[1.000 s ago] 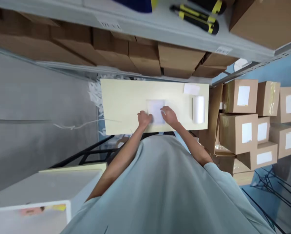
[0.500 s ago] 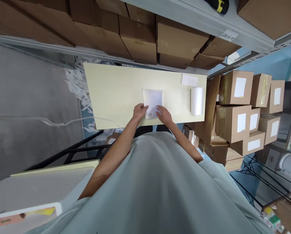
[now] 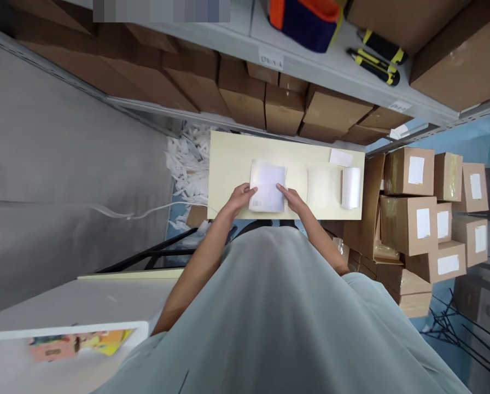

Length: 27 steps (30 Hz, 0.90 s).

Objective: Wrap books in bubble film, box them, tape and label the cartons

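A flat, pale lilac packet (image 3: 268, 187) with a barcode label at its lower left lies over the cream table (image 3: 228, 148). My left hand (image 3: 240, 197) pinches its left edge, thumb on top. At the right edge, my right hand (image 3: 292, 198) grips it the same way, fingers partly hidden beneath. Right of the hands, a thin whitish sheet (image 3: 318, 187) lies flat on the table. Beyond it stand a white roll (image 3: 351, 187) and a small white paper (image 3: 340, 157) near the back right corner.
Cardboard boxes (image 3: 409, 224) with white labels are stacked right of the table. A shelf (image 3: 302, 65) with boxes, cutters (image 3: 376, 63) and a blue-orange item (image 3: 306, 22) runs along the back. White scraps (image 3: 187, 158) lie at the left; a cable (image 3: 155, 208) reaches the table.
Both hands now hold the packet by its sides; the right hand has moved from its face to its right edge. The view has shifted, and the whitish sheet now shows at the right.
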Available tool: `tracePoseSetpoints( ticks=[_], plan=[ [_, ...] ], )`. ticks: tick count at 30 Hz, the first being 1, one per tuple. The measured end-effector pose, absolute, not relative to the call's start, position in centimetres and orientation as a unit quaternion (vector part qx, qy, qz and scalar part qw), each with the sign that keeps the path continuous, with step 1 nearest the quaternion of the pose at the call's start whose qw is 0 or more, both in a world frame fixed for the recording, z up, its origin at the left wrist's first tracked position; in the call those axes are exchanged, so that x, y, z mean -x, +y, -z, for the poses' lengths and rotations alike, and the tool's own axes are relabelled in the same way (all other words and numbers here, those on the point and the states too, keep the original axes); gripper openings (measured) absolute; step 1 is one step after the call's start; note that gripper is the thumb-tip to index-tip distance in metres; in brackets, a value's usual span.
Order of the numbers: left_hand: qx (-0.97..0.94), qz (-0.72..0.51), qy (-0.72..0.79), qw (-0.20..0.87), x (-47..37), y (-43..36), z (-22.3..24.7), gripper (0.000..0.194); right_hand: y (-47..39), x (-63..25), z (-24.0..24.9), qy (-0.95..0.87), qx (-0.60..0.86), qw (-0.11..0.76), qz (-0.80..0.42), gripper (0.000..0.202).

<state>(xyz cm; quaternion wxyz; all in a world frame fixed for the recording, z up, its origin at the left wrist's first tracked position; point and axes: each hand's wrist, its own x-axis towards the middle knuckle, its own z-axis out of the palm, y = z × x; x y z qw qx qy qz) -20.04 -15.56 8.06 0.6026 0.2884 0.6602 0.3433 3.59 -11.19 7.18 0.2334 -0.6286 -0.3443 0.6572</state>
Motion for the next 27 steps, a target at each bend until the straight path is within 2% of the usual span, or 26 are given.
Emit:
tracePoseSetpoints(
  ticks=[3,8,11,13,15,16,18,20,22,24,27],
  plan=[
    [-0.291,-0.366,0.654,0.595,22.1,-15.1,-9.4,0.066,-10.8,-1.6,-9.4,-0.351,0.627,0.258,-0.646,0.052],
    [-0.309,-0.377,0.697,0.526,23.7,-13.7,-10.7,0.047,-9.0,1.0,-13.0,-0.428,0.685,0.277,-0.521,0.043],
    [-0.323,-0.362,0.718,0.500,23.7,-12.9,-11.3,0.037,-7.8,2.1,-15.4,-0.504,0.688,0.248,-0.458,0.031],
    [-0.329,-0.356,0.731,0.480,23.5,-12.6,-12.1,0.045,-7.4,2.8,-17.2,-0.596,0.671,0.200,-0.392,0.025],
    [-0.365,-0.372,0.733,0.437,23.4,-12.5,-13.4,0.066,-7.1,3.5,-19.1,-0.698,0.626,0.137,-0.319,0.025],
    [-0.413,-0.383,0.723,0.400,23.4,-12.4,-14.2,0.074,-7.0,3.7,-19.9,-0.743,0.598,0.101,-0.282,0.026],
    [-0.550,-0.388,0.673,0.305,23.4,-12.1,-16.0,0.077,-6.8,4.2,-21.6,-0.811,0.544,0.023,-0.211,0.027],
    [-0.677,-0.357,0.607,0.216,23.5,-11.5,-17.5,0.068,-6.4,4.3,-22.9,-0.849,0.503,-0.041,-0.158,0.027],
    [-0.741,-0.317,0.565,0.177,23.7,-10.6,-18.4,0.049,-5.9,4.3,-23.8,-0.867,0.475,-0.079,-0.130,0.027],
    [-0.770,-0.287,0.542,0.176,24.0,-9.8,-18.6,0.031,-5.6,4.1,-24.3,-0.874,0.461,-0.093,-0.124,0.027],
    [-0.780,-0.260,0.531,0.202,24.4,-9.2,-17.9,0.025,-5.4,3.4,-24.3,-0.874,0.456,-0.073,-0.149,0.024]
  ],
)
